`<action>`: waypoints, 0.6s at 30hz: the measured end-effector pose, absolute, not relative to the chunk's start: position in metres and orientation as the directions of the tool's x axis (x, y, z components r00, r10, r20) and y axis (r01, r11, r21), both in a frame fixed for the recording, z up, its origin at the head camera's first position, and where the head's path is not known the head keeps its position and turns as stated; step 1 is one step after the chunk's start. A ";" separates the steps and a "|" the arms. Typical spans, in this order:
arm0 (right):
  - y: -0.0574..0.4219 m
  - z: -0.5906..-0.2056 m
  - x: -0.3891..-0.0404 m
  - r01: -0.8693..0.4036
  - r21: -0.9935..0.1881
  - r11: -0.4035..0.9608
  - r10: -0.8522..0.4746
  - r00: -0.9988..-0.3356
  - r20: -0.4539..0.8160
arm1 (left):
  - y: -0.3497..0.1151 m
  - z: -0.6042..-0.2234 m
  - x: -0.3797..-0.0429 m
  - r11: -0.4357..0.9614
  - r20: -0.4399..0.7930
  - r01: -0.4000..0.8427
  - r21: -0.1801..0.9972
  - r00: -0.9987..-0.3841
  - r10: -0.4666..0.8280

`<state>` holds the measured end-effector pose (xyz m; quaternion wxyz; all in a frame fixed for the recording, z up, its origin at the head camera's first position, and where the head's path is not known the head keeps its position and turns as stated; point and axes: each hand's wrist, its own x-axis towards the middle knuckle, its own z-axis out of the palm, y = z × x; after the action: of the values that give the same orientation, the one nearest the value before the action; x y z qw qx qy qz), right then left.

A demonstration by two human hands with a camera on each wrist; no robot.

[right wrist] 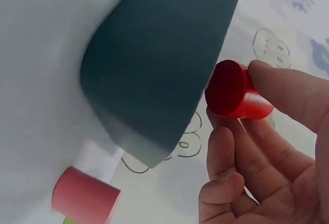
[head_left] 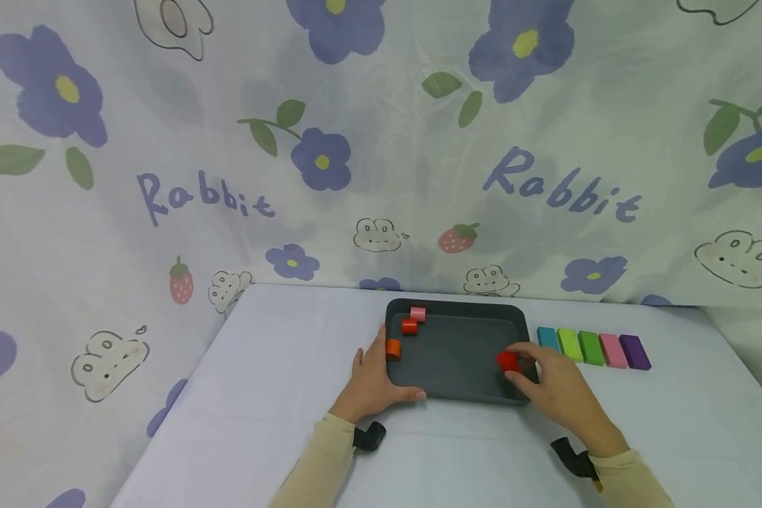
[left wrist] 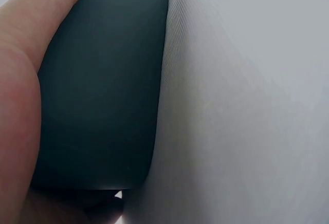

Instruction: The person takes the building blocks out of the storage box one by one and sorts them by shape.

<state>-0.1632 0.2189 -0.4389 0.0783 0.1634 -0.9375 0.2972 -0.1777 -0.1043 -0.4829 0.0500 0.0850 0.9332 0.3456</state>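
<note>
My right hand pinches a red cylinder between thumb and fingertips, over the right end of the dark grey tray. In the right wrist view the cylinder shows right at the tray's rim, its round end facing the camera. My left hand rests on the tray's front left corner, fingers stretched along the left side and thumb along the front edge. Close to those fingers an orange cylinder lies inside the tray. Behind it lie another red cylinder and a pink one.
Right of the tray stands a row of coloured pieces: blue, yellow-green, green, pink and purple. A white cloth covers the table. Behind it hangs a patterned curtain.
</note>
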 end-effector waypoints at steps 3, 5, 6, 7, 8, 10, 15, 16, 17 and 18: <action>0.222 -0.439 -0.162 -0.355 -0.530 0.770 -0.246 -0.932 0.265 | -0.104 -0.483 -0.178 0.747 -0.034 0.123 0.653 -0.981 0.191; 0.225 -0.440 -0.161 -0.343 -0.540 0.769 -0.227 -0.936 0.270 | -0.104 -0.484 -0.178 0.748 -0.033 0.125 0.652 -0.981 0.193; 0.226 -0.440 -0.160 -0.335 -0.548 0.766 -0.216 -0.938 0.271 | -0.104 -0.485 -0.178 0.747 -0.033 0.127 0.652 -0.980 0.195; 0.228 -0.441 -0.159 -0.324 -0.555 0.766 -0.203 -0.942 0.269 | -0.104 -0.485 -0.178 0.747 -0.032 0.128 0.653 -0.980 0.196; 0.229 -0.441 -0.159 -0.315 -0.562 0.765 -0.190 -0.944 0.269 | -0.104 -0.485 -0.178 0.746 -0.032 0.129 0.653 -0.980 0.198; 0.232 -0.442 -0.158 -0.299 -0.575 0.761 -0.168 -0.948 0.270 | -0.104 -0.485 -0.178 0.744 -0.028 0.134 0.654 -0.979 0.201; 0.237 -0.443 -0.159 -0.290 -0.570 0.769 -0.151 -0.948 0.278 | -0.104 -0.484 -0.178 0.737 -0.018 0.137 0.662 -0.980 0.198; 0.238 -0.443 -0.159 -0.292 -0.568 0.769 -0.152 -0.947 0.282 | -0.104 -0.484 -0.178 0.737 -0.019 0.135 0.662 -0.980 0.197; 0.239 -0.443 -0.159 -0.294 -0.567 0.770 -0.151 -0.946 0.287 | -0.104 -0.484 -0.178 0.738 -0.020 0.133 0.662 -0.981 0.195; 0.240 -0.443 -0.159 -0.294 -0.567 0.769 -0.147 -0.945 0.291 | -0.104 -0.484 -0.178 0.738 -0.021 0.132 0.661 -0.981 0.194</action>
<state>-0.1593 0.2402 -0.4428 0.1154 0.1182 -0.9335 0.3184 -0.1779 -0.1044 -0.4839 0.0442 0.0877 0.9312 0.3509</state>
